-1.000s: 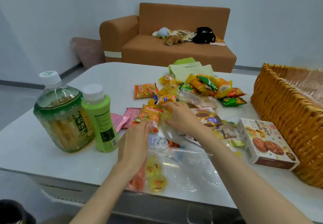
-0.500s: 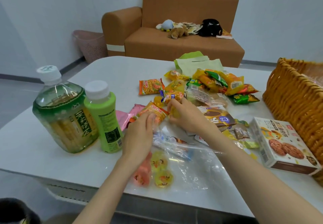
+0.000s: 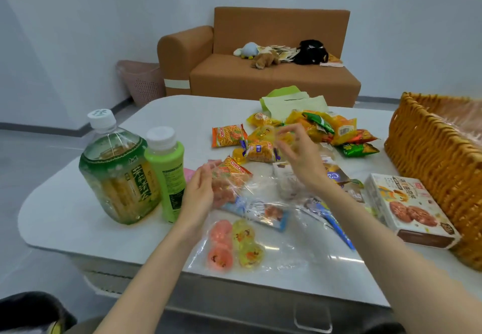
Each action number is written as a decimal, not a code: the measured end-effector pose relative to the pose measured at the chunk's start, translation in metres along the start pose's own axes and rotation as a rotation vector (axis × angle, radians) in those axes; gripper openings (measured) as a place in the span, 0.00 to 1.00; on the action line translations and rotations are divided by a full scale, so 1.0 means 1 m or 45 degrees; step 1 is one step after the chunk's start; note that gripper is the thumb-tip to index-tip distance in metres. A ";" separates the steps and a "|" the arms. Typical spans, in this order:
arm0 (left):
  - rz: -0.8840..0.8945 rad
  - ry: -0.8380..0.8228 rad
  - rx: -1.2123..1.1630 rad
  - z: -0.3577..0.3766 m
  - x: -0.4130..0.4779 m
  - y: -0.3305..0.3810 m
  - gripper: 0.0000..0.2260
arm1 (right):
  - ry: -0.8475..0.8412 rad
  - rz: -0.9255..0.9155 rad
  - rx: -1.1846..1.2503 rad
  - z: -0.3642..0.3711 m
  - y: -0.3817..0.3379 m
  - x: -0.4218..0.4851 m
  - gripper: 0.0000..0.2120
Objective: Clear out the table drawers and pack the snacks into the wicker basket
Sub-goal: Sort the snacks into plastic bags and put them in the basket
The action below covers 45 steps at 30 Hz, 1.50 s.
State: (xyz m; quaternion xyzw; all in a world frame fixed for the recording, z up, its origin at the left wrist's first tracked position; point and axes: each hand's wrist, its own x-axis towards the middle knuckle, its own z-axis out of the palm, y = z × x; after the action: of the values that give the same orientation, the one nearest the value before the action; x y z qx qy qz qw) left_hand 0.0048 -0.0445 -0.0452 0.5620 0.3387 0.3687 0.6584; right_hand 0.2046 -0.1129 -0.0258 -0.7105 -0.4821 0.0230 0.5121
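Note:
A clear plastic bag [image 3: 263, 250] lies at the table's near edge with pink and yellow jelly cups [image 3: 233, 245] inside. My left hand [image 3: 199, 195] grips the bag's left edge and lifts it off the table, with something pink behind the film. My right hand [image 3: 300, 159] hovers above the snack pile [image 3: 326, 130] and pinches a blurred yellow jelly cup [image 3: 285, 135] in its fingertips. The wicker basket [image 3: 427, 156] stands at the right edge of the table, with a cookie box [image 3: 409, 208] lying against its near side.
A large green tea bottle [image 3: 117, 174] and a slim green bottle [image 3: 167, 174] stand left of my left hand. Orange snack packets [image 3: 228, 135] and flat wrappers lie mid-table. Green paper bags [image 3: 294, 101] lie at the far edge. A brown sofa [image 3: 260, 72] stands behind.
My right hand has risen from the pile with the yellow jelly cup. My left hand has lifted the bag's edge off the table. The camera shifted slightly.

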 end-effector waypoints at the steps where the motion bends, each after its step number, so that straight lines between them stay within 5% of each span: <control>1: -0.029 0.002 -0.049 0.000 0.001 0.001 0.17 | 0.066 0.040 0.096 -0.014 -0.006 -0.001 0.05; 6: -0.088 0.022 -0.185 0.005 -0.001 0.005 0.17 | 0.122 0.291 0.488 -0.089 -0.023 -0.035 0.05; 13: -0.181 0.034 -0.326 0.015 -0.006 0.003 0.19 | -0.600 0.655 0.269 -0.131 -0.009 -0.085 0.12; 21: -0.298 -0.181 -0.485 0.035 -0.017 -0.001 0.18 | -0.731 0.488 0.476 -0.073 -0.026 -0.081 0.09; 27: -0.251 -0.384 -0.293 0.033 -0.008 -0.006 0.17 | -0.964 0.505 0.430 -0.031 -0.028 -0.066 0.15; 33: -0.356 -0.253 -0.179 0.032 -0.001 -0.011 0.21 | -0.987 0.566 0.500 -0.016 -0.029 -0.063 0.10; 38: -0.296 -0.303 -0.063 0.032 0.002 -0.011 0.19 | -0.984 0.317 0.253 -0.015 -0.022 -0.070 0.11; 45: -0.181 -0.181 -0.095 0.038 0.004 -0.015 0.13 | -1.061 0.617 0.201 -0.069 -0.008 -0.064 0.20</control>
State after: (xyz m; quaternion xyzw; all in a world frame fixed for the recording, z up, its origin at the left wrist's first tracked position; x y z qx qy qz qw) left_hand 0.0407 -0.0610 -0.0546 0.5362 0.3163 0.2927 0.7258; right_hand 0.2010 -0.2066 -0.0164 -0.6917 -0.4636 0.4605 0.3075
